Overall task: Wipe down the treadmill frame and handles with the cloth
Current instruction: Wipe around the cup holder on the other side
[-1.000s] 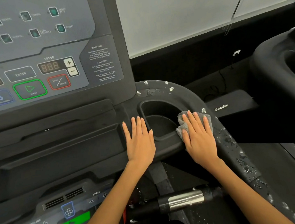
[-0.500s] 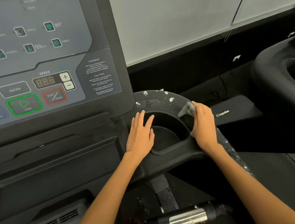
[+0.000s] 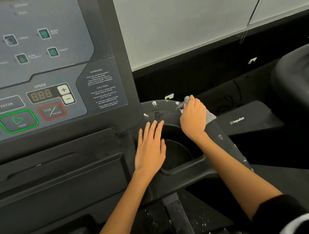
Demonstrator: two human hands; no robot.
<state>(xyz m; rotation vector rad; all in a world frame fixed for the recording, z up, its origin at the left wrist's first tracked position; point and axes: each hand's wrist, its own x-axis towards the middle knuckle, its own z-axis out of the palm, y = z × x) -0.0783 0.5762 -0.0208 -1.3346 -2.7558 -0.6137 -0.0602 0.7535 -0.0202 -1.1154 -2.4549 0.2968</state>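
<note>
The right hand (image 3: 193,117) holds the grey cloth (image 3: 209,117) bunched under curled fingers on the far curve of the speckled handle (image 3: 221,134), mid-wipe. The left hand (image 3: 151,149) lies flat, fingers straight, beside the cup recess (image 3: 175,153). White flecks (image 3: 154,103) to the left look like the next stretch to rub.

Bare forearms, bare hands (image 3: 150,150) — right sleeve (image 3: 290,216) black, white-trimmed

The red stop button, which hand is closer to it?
Left. The left hand lies flat on the frame, below and right of the stop button. The right hand, gripping the cloth, is farther right.
</note>
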